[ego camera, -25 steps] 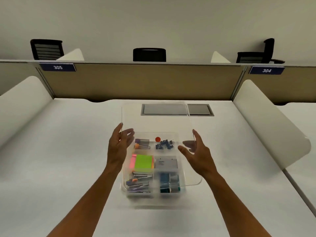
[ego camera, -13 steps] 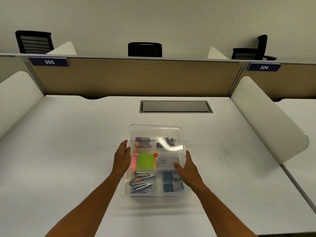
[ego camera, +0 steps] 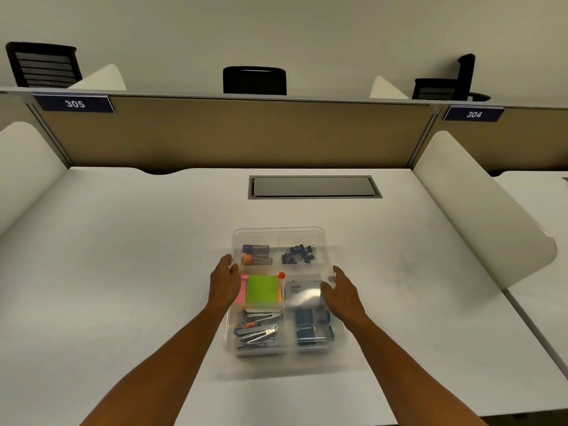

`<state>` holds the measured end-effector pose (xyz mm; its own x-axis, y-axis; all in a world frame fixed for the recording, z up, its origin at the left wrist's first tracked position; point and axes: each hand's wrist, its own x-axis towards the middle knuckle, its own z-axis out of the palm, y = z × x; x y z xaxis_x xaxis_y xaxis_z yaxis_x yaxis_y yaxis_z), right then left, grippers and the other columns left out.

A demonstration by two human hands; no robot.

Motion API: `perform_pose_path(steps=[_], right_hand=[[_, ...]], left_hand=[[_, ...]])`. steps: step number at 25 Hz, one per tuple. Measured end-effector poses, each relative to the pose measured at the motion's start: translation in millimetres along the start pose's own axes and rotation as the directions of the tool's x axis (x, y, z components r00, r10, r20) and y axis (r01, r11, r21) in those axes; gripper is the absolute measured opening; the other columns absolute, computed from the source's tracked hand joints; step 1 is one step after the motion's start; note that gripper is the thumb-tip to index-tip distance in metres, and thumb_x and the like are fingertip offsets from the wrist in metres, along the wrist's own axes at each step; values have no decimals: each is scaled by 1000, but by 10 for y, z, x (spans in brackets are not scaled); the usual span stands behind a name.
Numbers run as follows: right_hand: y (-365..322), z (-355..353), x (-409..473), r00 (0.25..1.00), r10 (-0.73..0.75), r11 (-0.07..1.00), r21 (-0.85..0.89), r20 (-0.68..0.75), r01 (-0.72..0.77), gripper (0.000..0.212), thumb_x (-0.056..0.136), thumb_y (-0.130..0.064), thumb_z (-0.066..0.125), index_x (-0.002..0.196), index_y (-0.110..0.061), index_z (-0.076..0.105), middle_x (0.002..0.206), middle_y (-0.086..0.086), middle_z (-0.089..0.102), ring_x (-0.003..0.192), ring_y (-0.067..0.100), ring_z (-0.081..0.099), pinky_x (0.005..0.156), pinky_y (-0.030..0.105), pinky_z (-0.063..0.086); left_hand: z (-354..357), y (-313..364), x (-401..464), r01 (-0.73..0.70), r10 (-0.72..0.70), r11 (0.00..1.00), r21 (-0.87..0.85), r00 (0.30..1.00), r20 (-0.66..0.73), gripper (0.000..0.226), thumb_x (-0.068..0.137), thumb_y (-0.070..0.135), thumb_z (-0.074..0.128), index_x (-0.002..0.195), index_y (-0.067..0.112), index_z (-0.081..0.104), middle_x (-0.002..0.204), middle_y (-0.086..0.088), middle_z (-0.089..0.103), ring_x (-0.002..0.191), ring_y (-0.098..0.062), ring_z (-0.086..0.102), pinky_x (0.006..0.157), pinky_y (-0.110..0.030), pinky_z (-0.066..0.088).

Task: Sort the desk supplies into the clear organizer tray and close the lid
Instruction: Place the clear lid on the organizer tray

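The clear organizer tray (ego camera: 230,341) sits on the white desk (ego camera: 123,256) in front of me, with its clear lid (ego camera: 302,238) lying flat on top. Through the lid I see green sticky notes (ego camera: 262,289), dark binder clips (ego camera: 298,254), staplers (ego camera: 259,330), a white box (ego camera: 302,293), blue items (ego camera: 310,329) and capped tubes (ego camera: 255,254). My left hand (ego camera: 223,282) grips the lid's left edge. On the right edge rests my right hand (ego camera: 341,292), fingers over the lid.
A grey cable hatch (ego camera: 313,186) is set into the desk behind the tray. A tan partition (ego camera: 239,133) closes the back. White curved dividers stand at the left (ego camera: 24,167) and right (ego camera: 479,210). Black chairs (ego camera: 254,79) stand beyond.
The lid was held tilted above the tray; it has come down and now lies flat on the tray. Both hands moved down with it to the tray's sides.
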<state>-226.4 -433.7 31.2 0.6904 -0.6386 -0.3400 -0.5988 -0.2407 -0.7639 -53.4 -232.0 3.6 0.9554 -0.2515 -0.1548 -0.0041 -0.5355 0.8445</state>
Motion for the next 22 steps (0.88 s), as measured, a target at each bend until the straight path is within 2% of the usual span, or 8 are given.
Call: perform_pose_path(steps=[2,5,9,11,14,16,18,22], right_hand=[[39,-25,15,1000,12,1000,-9,-13,-12,55,100,-30,53,149,-17,34,147,10,46,131,30,49,107,43,42],[120,-39,17,999,47,999,-11,-25,-47,49,101,-34,50,146,-17,40,142,11,51,122,28,54,104,42,45],[143,-83,55,989,149,983,114,-15,-146,40,98,-26,55,136,-16,51,133,7,57,103,20,55,97,42,50],[189,-108,51,982,189,971,145,3,-188,36,97,-25,56,131,-17,54,126,6,59,102,24,57,90,43,54],[259,-124,2,978,205,960,188,30,-207,32,96,-30,57,125,-17,54,120,5,59,100,25,59,78,35,54],[296,-159,-49,978,205,957,201,48,-210,29,96,-32,59,120,-16,56,115,6,61,99,26,61,75,34,54],[379,-240,-147,974,204,953,207,97,-221,28,94,-34,62,112,-13,59,108,9,63,93,26,64,71,32,55],[619,-441,-442,949,192,953,182,250,-241,27,89,-36,69,98,-10,70,89,11,72,76,23,69,67,30,59]], left_hand=[[-3,-36,-9,3,-3,1000,16,1000,-6,34,102,18,39,132,7,49,130,-15,59,116,-31,56,97,-37,43],[-24,-64,-30,29,-29,1000,9,1000,1,38,103,24,39,136,9,48,133,-14,58,119,-31,55,102,-43,44],[-79,-63,-19,23,-22,1000,19,1000,-9,37,100,22,45,135,9,51,131,-14,59,118,-31,56,101,-41,44],[-106,-101,-28,40,-40,999,14,999,12,31,99,23,46,126,11,57,120,-13,64,109,-31,61,95,-41,49],[-127,-159,-88,64,-66,997,34,997,45,26,100,32,45,95,15,64,95,-7,68,94,-29,63,77,-34,49],[-166,-170,-152,101,-102,994,33,994,46,28,99,35,49,102,12,65,98,-6,67,96,-26,62,80,-33,47],[-249,-203,-285,125,-124,992,-14,989,79,27,95,35,56,105,11,65,98,-5,68,93,-24,63,81,-36,50],[-488,-431,-804,234,-194,948,-218,962,193,21,86,31,71,91,11,68,77,-7,66,71,-22,64,62,-32,55]])
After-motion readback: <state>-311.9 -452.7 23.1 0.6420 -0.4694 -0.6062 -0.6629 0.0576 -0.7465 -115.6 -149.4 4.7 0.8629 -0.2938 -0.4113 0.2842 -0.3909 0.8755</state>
